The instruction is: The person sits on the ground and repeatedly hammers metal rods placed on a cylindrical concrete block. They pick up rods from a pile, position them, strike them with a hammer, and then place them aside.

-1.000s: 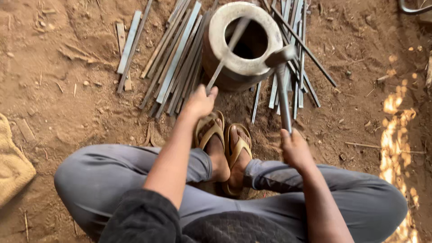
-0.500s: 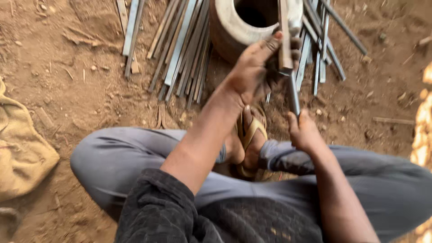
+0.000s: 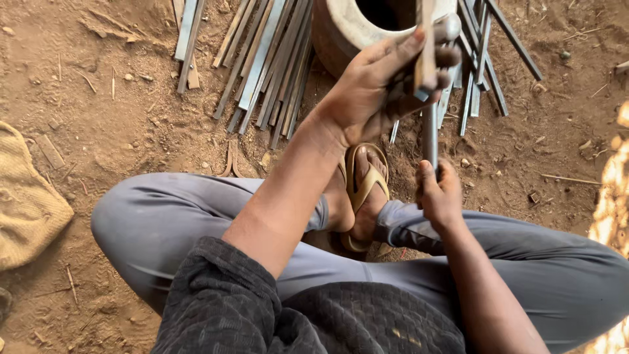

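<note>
Bare dirt ground (image 3: 131, 131) lay around the hollow block (image 3: 347, 26), cut off above; beside it, left hand (image 3: 373, 92) gripped a flat strip (image 3: 426, 46), right hand (image 3: 439, 193) clasped the hammer handle (image 3: 430, 134), its head half hidden.

Soft daylight, sharp focus; blown-out glare, perhaps sunlight, at right edge.

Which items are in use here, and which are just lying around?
In use:
left hand gripping flat metal strip
right hand holding hammer handle
cylindrical block

Lying about:
metal strips on ground
yellowish cloth
wood scraps
</note>
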